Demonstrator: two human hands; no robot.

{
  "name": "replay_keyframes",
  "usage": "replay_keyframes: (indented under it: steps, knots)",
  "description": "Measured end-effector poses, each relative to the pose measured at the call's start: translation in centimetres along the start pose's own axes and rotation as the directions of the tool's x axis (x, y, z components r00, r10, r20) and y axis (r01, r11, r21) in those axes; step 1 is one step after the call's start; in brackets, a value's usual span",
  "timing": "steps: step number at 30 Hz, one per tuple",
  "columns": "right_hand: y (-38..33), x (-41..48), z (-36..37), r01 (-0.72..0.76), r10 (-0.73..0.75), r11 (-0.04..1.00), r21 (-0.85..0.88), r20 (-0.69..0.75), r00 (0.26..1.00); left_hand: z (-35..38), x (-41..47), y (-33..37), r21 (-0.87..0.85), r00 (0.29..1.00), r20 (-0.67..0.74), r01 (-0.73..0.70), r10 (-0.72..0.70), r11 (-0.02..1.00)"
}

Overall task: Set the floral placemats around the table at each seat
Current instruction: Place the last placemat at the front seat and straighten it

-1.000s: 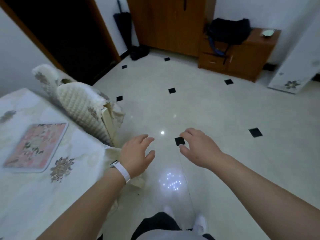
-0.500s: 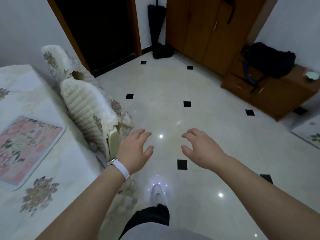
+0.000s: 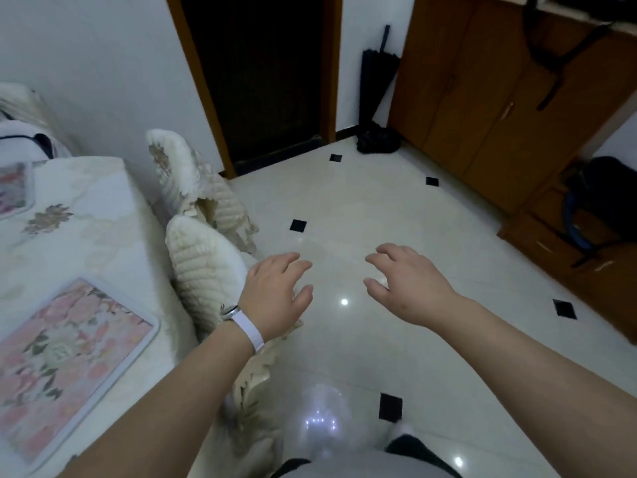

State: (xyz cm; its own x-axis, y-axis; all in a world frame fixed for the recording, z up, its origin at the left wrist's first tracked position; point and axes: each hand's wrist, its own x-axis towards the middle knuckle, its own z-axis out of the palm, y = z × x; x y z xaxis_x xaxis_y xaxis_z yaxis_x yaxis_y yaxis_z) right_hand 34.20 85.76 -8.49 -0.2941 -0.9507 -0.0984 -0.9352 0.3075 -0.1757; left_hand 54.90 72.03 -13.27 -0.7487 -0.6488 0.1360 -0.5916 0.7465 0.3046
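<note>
Since half a second ago the view has swung left, so a second pink floral placemat now shows at the left edge of the frame, and the pink floral rectangular placemat with a pale border sits larger in the lower left. Both lie flat on the table under its cream flower-patterned cloth, well apart from each other. Two chairs with cream quilted covers stand just beside the table's right edge. The left hand, with a white wristband, and the right hand hover at centre frame above the glossy white tiled floor, fingers loosely spread and holding nothing. A dark doorway and a brown wooden wardrobe fill the top.
</note>
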Motion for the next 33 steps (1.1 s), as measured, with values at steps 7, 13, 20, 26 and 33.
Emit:
replay_keyframes:
  steps: [7, 13, 20, 26, 33]
  knots:
    - [1.0, 11.3, 1.7, 0.204, -0.205, 0.979, 0.023, 0.066, 0.976, 1.1, 4.2, -4.9, 0.062, 0.98, -0.013, 0.199, -0.199, 0.978]
    - [4.2, 22.8, 1.5, 0.372, -0.38, 0.924, 0.084, 0.112, 0.918, 1.6, 10.8, -6.1, 0.119, 0.899, 0.002, 0.434, -0.437, 0.893]
    - [6.1, 34.6, -1.4, 0.567, -0.581, 0.813, 0.134, 0.13, 0.803, -0.2, 16.2, -5.7, 0.164, 0.78, -0.086, 0.625, -0.62, 0.763]
    - [-0.2, 39.8, -2.6, 0.745, -0.77, 0.637, 0.198, 0.121, 0.626, -2.9, 14.8, -5.8, 0.174, 0.657, -0.198, 0.754, -0.727, 0.634]
    - [-9.5, 41.1, -0.5, 0.861, -0.892, 0.451, 0.237, 0.167, 0.421, -3.1, 8.9, -8.0, 0.081, 0.419, -0.244, 0.907, -0.874, 0.413]
